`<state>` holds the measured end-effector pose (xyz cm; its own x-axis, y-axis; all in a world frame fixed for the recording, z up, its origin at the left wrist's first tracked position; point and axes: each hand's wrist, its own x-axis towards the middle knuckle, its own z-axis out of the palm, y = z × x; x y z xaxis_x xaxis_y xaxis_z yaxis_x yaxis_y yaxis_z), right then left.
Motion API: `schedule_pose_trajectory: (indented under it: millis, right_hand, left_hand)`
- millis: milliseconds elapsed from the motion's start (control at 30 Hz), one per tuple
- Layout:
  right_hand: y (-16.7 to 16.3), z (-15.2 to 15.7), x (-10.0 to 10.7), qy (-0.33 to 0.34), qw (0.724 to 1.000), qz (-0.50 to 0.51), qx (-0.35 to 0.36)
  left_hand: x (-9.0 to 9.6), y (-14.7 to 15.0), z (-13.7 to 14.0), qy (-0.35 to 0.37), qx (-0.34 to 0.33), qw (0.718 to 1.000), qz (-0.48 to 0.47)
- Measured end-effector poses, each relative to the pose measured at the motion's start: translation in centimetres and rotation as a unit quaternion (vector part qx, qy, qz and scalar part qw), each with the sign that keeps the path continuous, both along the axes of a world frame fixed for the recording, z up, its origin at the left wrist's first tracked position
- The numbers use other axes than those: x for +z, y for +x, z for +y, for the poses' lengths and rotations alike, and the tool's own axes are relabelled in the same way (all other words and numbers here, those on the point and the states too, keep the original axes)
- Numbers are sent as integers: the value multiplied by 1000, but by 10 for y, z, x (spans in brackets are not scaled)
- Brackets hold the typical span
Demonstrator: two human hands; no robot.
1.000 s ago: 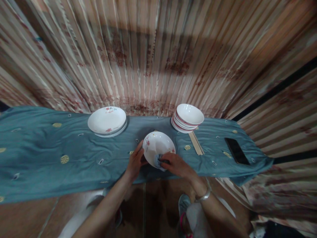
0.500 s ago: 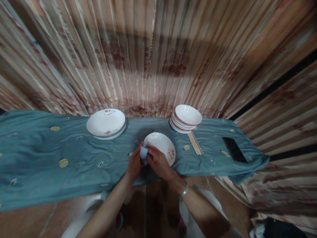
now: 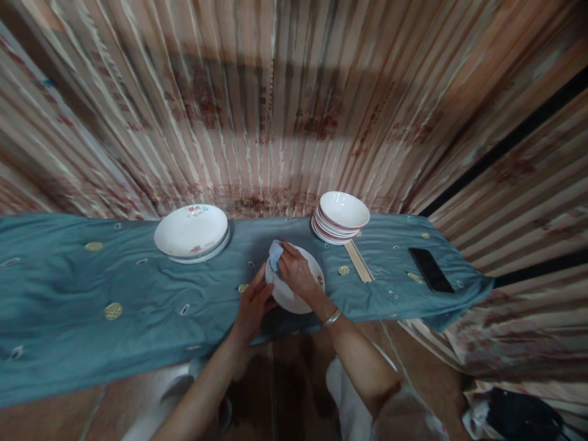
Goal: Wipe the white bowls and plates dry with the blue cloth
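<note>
A white plate with a floral pattern [image 3: 301,300] lies in front of me on the cloth-covered table. At its left rim is my left hand [image 3: 253,301], gripping the edge with the thumb toward the plate and the fingers along the side. My right hand [image 3: 296,269] reaches over the plate, closed on a pale blue cloth [image 3: 275,254]. That cloth is bunched at the fingertips and touches the far left part of the plate's rim. The right hand and forearm hide much of the plate's middle.
Stacked flowered plates [image 3: 190,231] stand at the back left. A stack of several white bowls [image 3: 344,211] is at the back right, with wooden chopsticks [image 3: 359,261] before it. Farther right lies a black phone [image 3: 430,270]. A pleated curtain [image 3: 285,122] hangs behind the teal tablecloth [image 3: 151,294].
My right hand has moved the blue cloth away from me, from the plate's near left side to its far left rim. My left hand has come off the cloth to the plate's edge.
</note>
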<state>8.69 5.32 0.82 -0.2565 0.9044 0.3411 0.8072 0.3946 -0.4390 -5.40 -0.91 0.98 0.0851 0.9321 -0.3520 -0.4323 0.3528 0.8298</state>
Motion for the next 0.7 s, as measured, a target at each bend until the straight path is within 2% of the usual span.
schedule_pose_trajectory:
  millis: [167,367,533,700]
  right_hand:
    - [21,7,4,-35,992,-97,-74]
    - [45,-3,4,-83,972,-173,-137]
    - [61,-18,0,-99,964,-197,-150]
    - [71,-39,-2,-121,951,-255,-124]
  left_hand:
    - [-3,-1,0,7,-11,1000,0]
    - [-1,0,1,8,-4,1000,5]
    - [1,1,2,8,-1,1000,11]
    - [-1,1,5,5,2,1000,16]
